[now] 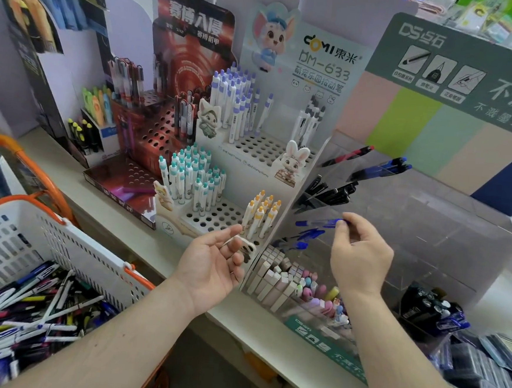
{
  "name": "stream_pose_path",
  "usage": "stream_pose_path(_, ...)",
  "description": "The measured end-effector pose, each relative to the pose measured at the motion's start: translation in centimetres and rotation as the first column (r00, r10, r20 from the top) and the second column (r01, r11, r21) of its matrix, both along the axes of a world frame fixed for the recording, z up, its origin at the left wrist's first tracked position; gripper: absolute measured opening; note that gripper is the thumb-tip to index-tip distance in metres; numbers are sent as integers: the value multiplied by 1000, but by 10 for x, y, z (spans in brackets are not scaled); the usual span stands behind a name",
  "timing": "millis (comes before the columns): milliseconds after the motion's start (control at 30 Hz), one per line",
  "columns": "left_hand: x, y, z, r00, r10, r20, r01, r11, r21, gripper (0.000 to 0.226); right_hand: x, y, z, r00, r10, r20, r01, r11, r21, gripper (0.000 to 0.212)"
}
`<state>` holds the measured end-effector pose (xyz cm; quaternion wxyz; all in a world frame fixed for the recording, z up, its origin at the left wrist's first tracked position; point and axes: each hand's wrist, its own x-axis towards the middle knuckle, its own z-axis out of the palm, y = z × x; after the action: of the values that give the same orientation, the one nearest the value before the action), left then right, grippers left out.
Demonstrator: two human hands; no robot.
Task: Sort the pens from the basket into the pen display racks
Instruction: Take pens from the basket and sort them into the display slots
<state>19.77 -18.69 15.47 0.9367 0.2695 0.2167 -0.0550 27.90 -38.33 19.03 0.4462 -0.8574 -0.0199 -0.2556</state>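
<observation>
One blue pen is pinched at its rear end by the fingertips of the right hand, and the coming move is judged to turn on how that pen lies against the clear acrylic rack. The pen's long axis runs nearly level, pointing left from the fingertips toward the rack's near left corner, where other blue pens are already lodged just below it at a similar slant. Black pens sit in a slot above, and a red pen higher still, so the blue compartment appears to be the right one. Whether the tip is already inside the slot cannot be told through the clear wall.

The right hand is raised with its back to the camera, wrist bent, thumb and forefinger closed on the pen, the remaining fingers loosely curled. It is the nearer hand by far. The left hand is held palm up beside the white display rack, fingers relaxed and holding nothing. The basket, with many mixed pens remaining in it, stands lower left beside the table, so much of the sorting is judged to be left.
</observation>
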Motion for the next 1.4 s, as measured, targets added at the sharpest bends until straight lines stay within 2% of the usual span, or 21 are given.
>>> stream_pose_path(133, 1, 2, -1, 1000, -13, -1, 13, 1000, -1, 31, 8, 12, -17, 996, 48, -78, -58, 989, -133, 23)
stream_pose_path(267, 0, 3, -3, 1000, -28, -4, 28, 1000, 3, 28, 14, 19, -25, 970, 40, -239, -102, 961, -255, 22)
stream_pose_path(500, 1, -2, -6, 999, -49, -11, 49, 999, 7, 36, 18, 17, -19, 920, 40, -389, -104, 984, -144, 25)
stream_pose_path(600, 1, -1, -9, 999, -49, -8, 50, 999, 22, 34, 15, 18, -19, 942, 29, -335, -77, 989, -130, 31)
stream_pose_path(667, -1, 2, -12, 999, -44, -7, 45, 998, 41, 32, 7, 24, -17, 971, 49, -234, -82, 987, -135, 33)
stream_pose_path(800, -11, 9, -17, 1000, -15, -20, 17, 996, 93, 24, -13, 58, -10, 973, 227, -40, -230, 967, -111, 18)
stream_pose_path(900, -21, 18, -19, 998, 33, -44, -27, 992, 122, 21, -28, 95, -18, 919, 393, 41, -383, 912, -145, 10)
stream_pose_path(1033, -42, 40, -25, 994, 97, -41, -88, 979, 186, 23, -49, 143, -39, 835, 550, 0, -543, 825, -158, 9)
stream_pose_path(1233, -98, 90, -51, 954, 279, -109, -238, 926, 292, 23, -81, 200, -76, 651, 722, -235, -759, 627, -179, 9)
stream_pose_path(1333, -128, 113, -66, 895, 400, -195, -325, 887, 328, 22, -91, 221, -96, 564, 749, -347, -825, 529, -200, 11)
stream_pose_path(1400, -145, 124, -75, 859, 453, -238, -354, 862, 362, 22, -95, 232, -107, 539, 742, -399, -842, 483, -240, 15)
